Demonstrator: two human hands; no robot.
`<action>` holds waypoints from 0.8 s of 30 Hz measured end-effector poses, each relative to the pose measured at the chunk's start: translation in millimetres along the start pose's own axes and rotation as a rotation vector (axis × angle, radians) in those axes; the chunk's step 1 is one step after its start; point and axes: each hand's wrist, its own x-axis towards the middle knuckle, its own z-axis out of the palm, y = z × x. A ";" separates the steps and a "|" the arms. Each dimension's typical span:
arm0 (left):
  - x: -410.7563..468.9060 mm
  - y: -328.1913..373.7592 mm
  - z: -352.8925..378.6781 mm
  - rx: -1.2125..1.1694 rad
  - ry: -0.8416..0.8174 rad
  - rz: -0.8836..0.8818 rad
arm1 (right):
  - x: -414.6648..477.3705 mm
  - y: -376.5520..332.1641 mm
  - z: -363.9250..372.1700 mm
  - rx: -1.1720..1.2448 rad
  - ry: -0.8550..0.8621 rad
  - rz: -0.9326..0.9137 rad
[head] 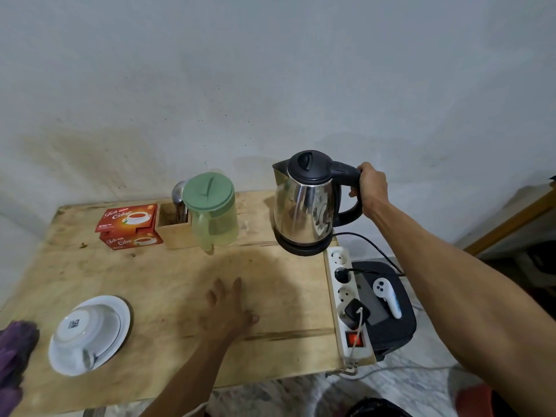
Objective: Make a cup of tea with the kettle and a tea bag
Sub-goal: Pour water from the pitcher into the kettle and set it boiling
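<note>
A steel kettle (pixel 304 209) with a black lid stands on its black base (pixel 304 249) at the table's right rear. My right hand (pixel 371 186) is closed around the kettle's black handle. My left hand (pixel 228 308) lies flat, fingers spread, on the wooden table (pixel 186 278). A white cup (pixel 87 325) sits upside down on a white saucer (pixel 120 335) at the front left. Two red tea boxes (pixel 129 227) are stacked at the back left. Between boxes and kettle is a pale plastic jug (pixel 213 218) with a green lid.
A white power strip (pixel 349 299) with a lit red switch and plugs runs along the table's right edge. Beyond it a black object (pixel 397 320) holds a white controller (pixel 386 296). A wooden holder (pixel 174 227) with metal utensils sits behind the jug. Purple cloth (pixel 15 350) at far left.
</note>
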 end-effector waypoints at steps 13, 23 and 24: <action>3.7 -2.1 2.5 0.023 0.005 -0.012 | 0.1 9.6 -5.3 0.015 -0.030 -0.027; 3.5 -2.0 0.2 -0.003 0.004 0.011 | -19.8 25.4 -12.5 0.179 -0.115 -0.029; 3.6 -2.5 0.9 -0.009 0.009 0.012 | -19.9 27.5 -12.8 0.188 -0.114 -0.023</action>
